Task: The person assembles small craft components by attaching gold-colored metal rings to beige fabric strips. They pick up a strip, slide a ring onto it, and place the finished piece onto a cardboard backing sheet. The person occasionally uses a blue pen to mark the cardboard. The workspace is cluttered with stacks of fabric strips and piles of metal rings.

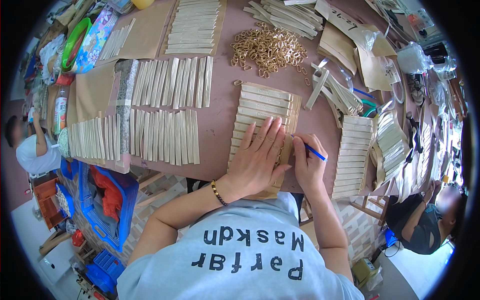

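Under my left hand [260, 155] lies a row of pale beige strips [262, 106] on a brown card [294, 112]. That hand is flat, fingers stretched out, pressing on the strips. My right hand [311, 162] pinches a slim blue pen-like stick [316, 153], its tip at the card's right edge near my left fingers. Beyond the card's far edge is a heap of small gold metal rings [267, 50]. A single gold ring [237, 82] sits apart, by the card's upper left corner.
Rows of similar strips [165, 135] cover the left of the table; another strip-covered card [352, 155] is at right. Green-handled scissors [370, 107] lie beyond it. A blue crate [107, 210] stands on the floor at left. Other people sit at far left [37, 150] and far right [420, 220].
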Tool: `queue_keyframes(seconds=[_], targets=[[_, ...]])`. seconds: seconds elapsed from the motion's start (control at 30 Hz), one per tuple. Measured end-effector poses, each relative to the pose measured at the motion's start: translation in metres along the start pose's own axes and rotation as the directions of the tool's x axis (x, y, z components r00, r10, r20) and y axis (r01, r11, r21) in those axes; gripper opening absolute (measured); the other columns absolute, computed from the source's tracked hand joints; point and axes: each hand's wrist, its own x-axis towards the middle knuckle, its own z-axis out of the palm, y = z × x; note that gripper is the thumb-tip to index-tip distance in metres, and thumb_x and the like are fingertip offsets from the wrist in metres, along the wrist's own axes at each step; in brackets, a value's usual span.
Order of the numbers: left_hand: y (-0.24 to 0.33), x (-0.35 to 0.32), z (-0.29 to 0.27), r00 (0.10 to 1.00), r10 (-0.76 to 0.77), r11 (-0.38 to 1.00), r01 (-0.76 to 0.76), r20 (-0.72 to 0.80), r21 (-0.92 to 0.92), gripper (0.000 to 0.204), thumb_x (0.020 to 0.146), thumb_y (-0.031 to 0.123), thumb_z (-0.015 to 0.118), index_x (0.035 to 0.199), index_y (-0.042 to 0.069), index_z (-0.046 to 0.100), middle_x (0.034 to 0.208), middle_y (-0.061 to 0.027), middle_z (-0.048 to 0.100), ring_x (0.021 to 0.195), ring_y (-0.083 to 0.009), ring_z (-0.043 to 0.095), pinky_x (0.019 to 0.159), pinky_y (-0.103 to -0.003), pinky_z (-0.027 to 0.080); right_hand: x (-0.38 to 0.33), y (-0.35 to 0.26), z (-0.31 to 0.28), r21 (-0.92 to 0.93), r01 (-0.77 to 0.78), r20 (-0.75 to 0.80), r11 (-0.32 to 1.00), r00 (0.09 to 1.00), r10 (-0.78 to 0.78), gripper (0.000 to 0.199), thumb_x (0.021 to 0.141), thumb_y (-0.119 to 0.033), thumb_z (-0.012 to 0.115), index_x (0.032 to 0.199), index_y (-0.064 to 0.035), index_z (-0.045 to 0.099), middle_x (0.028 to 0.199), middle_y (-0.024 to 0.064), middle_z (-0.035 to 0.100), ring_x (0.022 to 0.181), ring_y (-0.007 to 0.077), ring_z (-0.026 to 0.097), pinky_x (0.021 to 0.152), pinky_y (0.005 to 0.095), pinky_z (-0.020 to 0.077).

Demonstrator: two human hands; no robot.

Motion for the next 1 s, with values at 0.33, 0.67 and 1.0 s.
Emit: queue_keyframes(seconds=[0.33,0.67,1.0], targets=[[-0.003,0.004,-0.010,0.999,-0.008,0.986,0.000,-0.051,-0.165,0.068,0.091,0.033,0.059,0.143,-0.006,0.038,0.151,-0.0229,0.035,0.141,-0.0365,0.034,0.115,-0.052,0.024,-0.002,0.002,-0.006,0.067,-0.057,-0.001,0.996,0.998,0.058,0.007,0.093,-0.005,0.063,0.095,0.0013,0.065,0.078,0.0117,0.063,0.063,0.0182,0.059,0.059,0.0311,0.0477],[-0.070,0.073,-0.029,0.981,0.048,0.999,-0.045,-0.187,0.018,0.040,0.083,0.009,0.067,0.121,-0.003,0.058,0.116,-0.0166,0.054,0.112,-0.0329,0.052,0.099,-0.044,0.041,0.029,-0.006,0.003,0.039,0.134,-0.079,0.990,0.988,-0.131,0.018,0.092,-0.002,0.063,0.109,0.0010,0.064,0.089,0.0157,0.067,0.073,0.0259,0.065,0.068,0.0349,0.0523],[-0.063,0.080,-0.031,0.954,0.136,0.991,-0.131,-0.267,0.038,0.025,0.078,-0.002,0.068,0.102,-0.003,0.062,0.104,-0.0134,0.058,0.098,-0.0334,0.057,0.085,-0.042,0.048,0.067,-0.003,0.017,-0.382,0.459,0.121,0.802,0.885,-0.449,0.041,0.083,-0.008,0.060,0.124,-0.0023,0.056,0.119,0.0170,0.063,0.120,0.0325,0.054,0.101,0.0440,0.0398]])
